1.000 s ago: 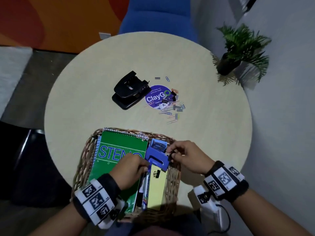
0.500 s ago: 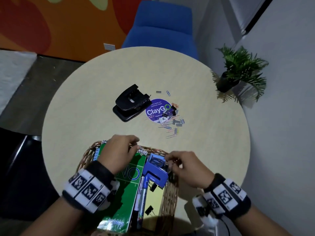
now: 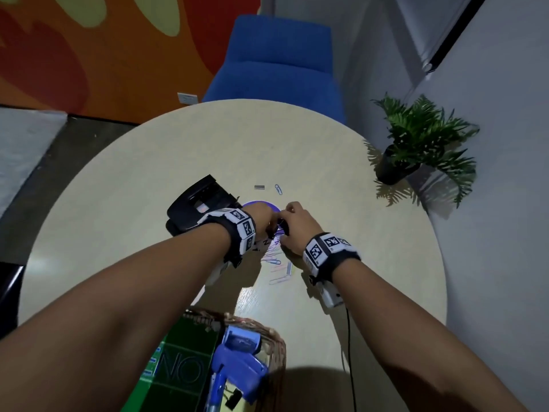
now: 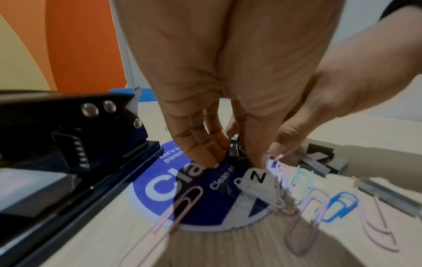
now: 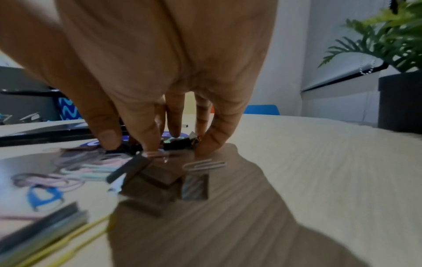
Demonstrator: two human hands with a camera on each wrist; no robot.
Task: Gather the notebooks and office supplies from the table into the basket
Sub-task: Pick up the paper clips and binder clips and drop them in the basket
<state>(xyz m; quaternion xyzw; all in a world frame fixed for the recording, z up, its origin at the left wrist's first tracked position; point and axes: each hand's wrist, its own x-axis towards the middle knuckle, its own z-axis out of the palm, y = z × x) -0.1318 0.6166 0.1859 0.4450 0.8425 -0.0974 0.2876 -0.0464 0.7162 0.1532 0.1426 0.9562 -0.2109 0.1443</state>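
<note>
Both hands reach down onto a heap of small supplies on the round purple sticker (image 4: 173, 191) in the middle of the table. My left hand (image 4: 235, 159) pinches a small black binder clip (image 4: 234, 153) between thumb and fingers. My right hand (image 5: 137, 146) has thumb and fingers curled round black binder clips (image 5: 175, 143) in the same heap. Coloured paper clips (image 4: 340, 206) and grey staple strips (image 5: 155, 180) lie loose beside the fingers. In the head view, the wicker basket (image 3: 274, 343) stands at the near edge, holding a green steno notebook (image 3: 184, 361) and a blue stapler (image 3: 237, 358).
A black hole punch (image 3: 193, 206) sits just left of my left hand (image 3: 267, 217), almost touching the wrist. A lone staple strip (image 3: 259, 187) and paper clip (image 3: 278, 189) lie beyond the heap. A potted plant (image 3: 416, 150) stands off the table's right edge, a blue chair (image 3: 276, 69) behind.
Both hands have left the basket and stretched forward to the clip heap on the sticker. The blue stapler stays in the basket. The view has tilted up.
</note>
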